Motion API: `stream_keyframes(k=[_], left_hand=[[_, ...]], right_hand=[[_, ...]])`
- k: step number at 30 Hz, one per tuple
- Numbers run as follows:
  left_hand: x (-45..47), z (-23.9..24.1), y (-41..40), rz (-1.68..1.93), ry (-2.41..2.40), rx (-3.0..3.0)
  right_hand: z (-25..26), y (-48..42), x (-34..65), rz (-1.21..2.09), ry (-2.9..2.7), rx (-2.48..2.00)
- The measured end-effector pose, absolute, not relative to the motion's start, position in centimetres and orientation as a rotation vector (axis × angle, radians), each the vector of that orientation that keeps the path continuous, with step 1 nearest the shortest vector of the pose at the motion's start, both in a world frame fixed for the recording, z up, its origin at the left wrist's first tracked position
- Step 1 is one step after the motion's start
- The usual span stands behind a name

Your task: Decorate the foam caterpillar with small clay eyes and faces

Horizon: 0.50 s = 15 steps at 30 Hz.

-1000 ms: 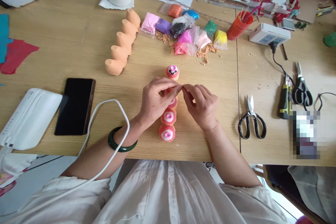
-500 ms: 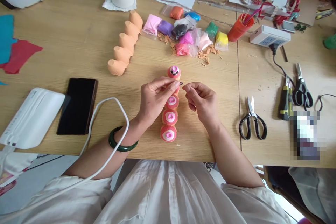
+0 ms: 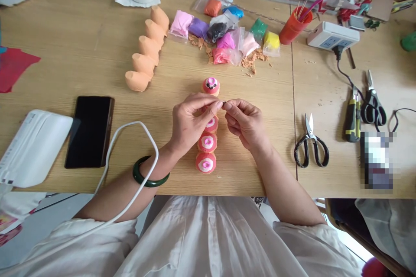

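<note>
My left hand pinches a tiny piece of black clay between thumb and forefinger. The fingertips of my right hand are closed at the same black piece, meeting the left ones. Under and beside my hands runs an upright row of red-painted egg-carton cups, each with a white patch and a pink ring. The farthest cup also bears small black marks. My left hand hides part of the row. A dark green bangle is on my left wrist.
Plain orange egg-carton cups stand farther back, near bags of coloured clay and a red cup of sticks. Shears and a power strip are right; a phone, a white device and a white cable left.
My right hand has moved left, and its fingertips now meet the black piece held by my left hand. The whole view has shifted slightly.
</note>
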<state>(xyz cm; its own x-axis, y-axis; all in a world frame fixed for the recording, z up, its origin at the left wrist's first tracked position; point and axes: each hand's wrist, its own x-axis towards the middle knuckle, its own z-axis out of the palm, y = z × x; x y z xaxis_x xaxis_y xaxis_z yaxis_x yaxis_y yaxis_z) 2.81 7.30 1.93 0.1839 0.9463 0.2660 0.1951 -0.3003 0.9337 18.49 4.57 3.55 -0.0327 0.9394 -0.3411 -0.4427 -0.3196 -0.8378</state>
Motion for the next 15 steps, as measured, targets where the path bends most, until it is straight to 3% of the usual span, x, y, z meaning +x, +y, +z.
stream_keyframes(k=[15], left_hand=[[2.85,2.08,7.25,1.185,1.086,1.657]], right_hand=[[3.47,4.72,18.70,1.670,-0.587,-1.071]])
